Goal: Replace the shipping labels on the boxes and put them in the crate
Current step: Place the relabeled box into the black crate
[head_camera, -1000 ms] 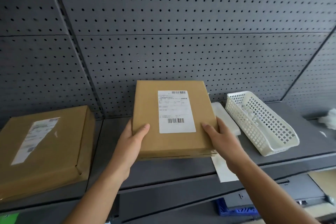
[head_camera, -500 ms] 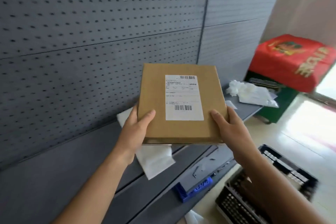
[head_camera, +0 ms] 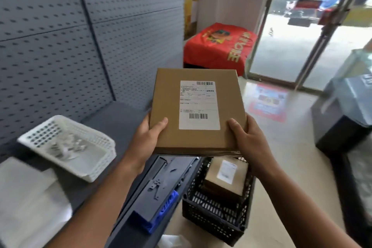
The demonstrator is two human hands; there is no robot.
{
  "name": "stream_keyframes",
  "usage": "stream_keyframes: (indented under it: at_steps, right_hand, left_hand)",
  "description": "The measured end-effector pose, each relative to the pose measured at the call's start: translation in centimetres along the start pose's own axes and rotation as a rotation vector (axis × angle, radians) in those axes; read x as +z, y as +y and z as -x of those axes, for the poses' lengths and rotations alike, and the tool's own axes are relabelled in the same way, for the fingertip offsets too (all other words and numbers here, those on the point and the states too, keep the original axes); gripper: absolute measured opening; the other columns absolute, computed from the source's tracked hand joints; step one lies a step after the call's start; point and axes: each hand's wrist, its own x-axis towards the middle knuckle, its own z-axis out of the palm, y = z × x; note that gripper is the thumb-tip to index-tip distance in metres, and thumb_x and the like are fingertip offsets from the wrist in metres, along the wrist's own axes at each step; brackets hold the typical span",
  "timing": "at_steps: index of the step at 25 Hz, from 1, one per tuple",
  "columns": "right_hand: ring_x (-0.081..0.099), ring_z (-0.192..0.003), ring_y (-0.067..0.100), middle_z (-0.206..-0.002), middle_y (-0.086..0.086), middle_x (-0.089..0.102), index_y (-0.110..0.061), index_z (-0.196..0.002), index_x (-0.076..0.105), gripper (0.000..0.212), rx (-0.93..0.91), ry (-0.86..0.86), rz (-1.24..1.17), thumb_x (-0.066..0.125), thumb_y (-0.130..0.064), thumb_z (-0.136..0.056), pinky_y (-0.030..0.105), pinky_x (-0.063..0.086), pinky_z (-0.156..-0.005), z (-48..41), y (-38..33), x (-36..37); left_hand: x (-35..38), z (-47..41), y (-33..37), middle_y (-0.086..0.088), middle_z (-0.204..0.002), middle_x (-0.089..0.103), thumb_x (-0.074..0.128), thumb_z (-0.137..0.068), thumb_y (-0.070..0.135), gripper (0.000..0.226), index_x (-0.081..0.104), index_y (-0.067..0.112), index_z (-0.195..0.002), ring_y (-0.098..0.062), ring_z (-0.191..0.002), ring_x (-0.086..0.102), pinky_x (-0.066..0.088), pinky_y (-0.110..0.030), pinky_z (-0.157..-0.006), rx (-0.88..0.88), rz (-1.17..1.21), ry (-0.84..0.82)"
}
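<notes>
As we sweep in from the far left, one stack of white sheets (head_camera: 26,187) lies blurred on the grey shelf (head_camera: 120,121), and just beside it sits one white basket (head_camera: 100,165) with some pale scraps inside, too smeared to name. Behind both runs the grey pegboard wall (head_camera: 50,46). Down below the shelf edge, one blue plastic piece (head_camera: 163,211) pokes out.

Now the action! The left grip (head_camera: 149,137) is clamped on the lower left corner of the cardboard box (head_camera: 167,96), thumb flat on top, fingers tucked out of sight underneath. One box in the air, held level off the end of the shelf, with one white shipping label (head_camera: 199,104) on its top face, two barcodes showing. Directly below it in the view, one black crate (head_camera: 213,213) stands on the floor, and inside lies a second box (head_camera: 221,187) with a label of its own (head_camera: 226,172). That makes two boxes and two labels on show.

Over to the right grip (head_camera: 247,139): clamped on the lower right corner of the held box, thumb on top. Two grips, both full.

Further back, one red cloth (head_camera: 219,44) covers something by the wall, one colourful floor sticker (head_camera: 267,102) lies beyond, and the glass door (head_camera: 302,26) glows with daylight.
</notes>
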Motion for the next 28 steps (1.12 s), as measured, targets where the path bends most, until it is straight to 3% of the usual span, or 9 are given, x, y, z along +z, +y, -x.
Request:
stream_keyframes:
  at_steps: [5,9,12,15,21,23,26,28]
  right_hand:
    - [0.064,-0.103,0.008,-0.119,-0.007,0.065,-0.027,-0.134,0.049,0.040,0.081,0.161,-0.002,0.057,-0.037,-0.097,0.035,0.054,-0.092,-3.1,4.0,-6.2]
    - [0.065,-0.103,0.010,-0.118,-0.007,0.065,-0.029,-0.133,0.049,0.041,0.162,0.240,0.014,0.057,-0.043,-0.095,0.038,0.055,-0.092,-6.1,7.9,-8.7]
    - [0.063,-0.103,0.009,-0.120,-0.005,0.063,-0.032,-0.128,0.047,0.038,0.250,0.294,0.037,0.056,-0.046,-0.094,0.036,0.055,-0.090,-9.4,11.3,-9.5]
    - [0.061,-0.109,0.014,-0.122,-0.002,0.060,-0.031,-0.132,0.050,0.058,0.323,0.352,0.109,0.057,-0.062,-0.082,0.043,0.053,-0.096,-12.6,16.5,-9.4]
    - [0.060,-0.117,0.014,-0.129,-0.005,0.062,-0.030,-0.141,0.047,0.073,0.524,0.299,0.104,0.059,-0.062,-0.076,0.044,0.048,-0.104,-15.5,30.9,-7.4]
    - [0.061,-0.118,0.011,-0.132,-0.007,0.061,-0.028,-0.144,0.043,0.076,0.586,0.235,0.089,0.059,-0.060,-0.076,0.042,0.048,-0.105,-16.2,35.3,-6.8]
    - [0.059,-0.121,0.010,-0.136,-0.008,0.059,-0.027,-0.146,0.040,0.077,0.658,0.186,0.088,0.061,-0.057,-0.078,0.042,0.046,-0.107,-16.8,42.2,-6.0]
    - [0.057,-0.123,0.010,-0.139,-0.008,0.057,-0.026,-0.147,0.038,0.075,0.697,0.151,0.094,0.061,-0.052,-0.080,0.042,0.045,-0.108,-17.5,46.2,-5.7]
  left_hand:
    - [8.5,-5.7,-2.1,0.011,-0.113,0.074,0.058,-0.100,0.034,0.025,0.060,0.035,-0.125,-0.008,-0.102,0.071,0.054,-0.025,-0.086,-0.046,-0.022,-0.183]
    - [14.0,-11.0,-5.3,0.009,-0.111,0.075,0.058,-0.100,0.031,0.028,0.059,0.029,-0.128,-0.007,-0.098,0.072,0.056,-0.018,-0.076,-0.075,-0.033,-0.304]
    - [17.2,-15.5,-8.8,0.006,-0.116,0.073,0.060,-0.098,0.035,0.038,0.053,0.028,-0.135,-0.009,-0.101,0.071,0.056,-0.022,-0.079,-0.129,-0.058,-0.384]
    - [20.0,-19.1,-13.4,0.001,-0.123,0.067,0.062,-0.097,0.039,0.052,0.040,0.025,-0.142,-0.014,-0.105,0.069,0.058,-0.028,-0.082,-0.217,-0.091,-0.414]
    - [23.0,-22.4,-26.4,0.002,-0.131,0.060,0.063,-0.097,0.036,0.058,0.037,0.021,-0.146,-0.016,-0.116,0.062,0.053,-0.034,-0.096,-0.380,-0.262,-0.429]
    - [23.9,-23.6,-30.6,0.003,-0.132,0.060,0.063,-0.098,0.030,0.052,0.044,0.019,-0.145,-0.014,-0.117,0.062,0.050,-0.028,-0.098,-0.384,-0.315,-0.447]
    - [25.4,-24.8,-36.5,0.007,-0.129,0.049,0.062,-0.098,0.025,0.043,0.050,0.025,-0.140,0.005,-0.107,0.053,0.041,-0.010,-0.088,-0.391,-0.413,-0.431]
    - [26.0,-25.4,-40.2,0.011,-0.126,0.053,0.063,-0.097,0.025,0.042,0.050,0.030,-0.137,0.007,-0.106,0.054,0.043,-0.012,-0.089,-0.433,-0.426,-0.435]
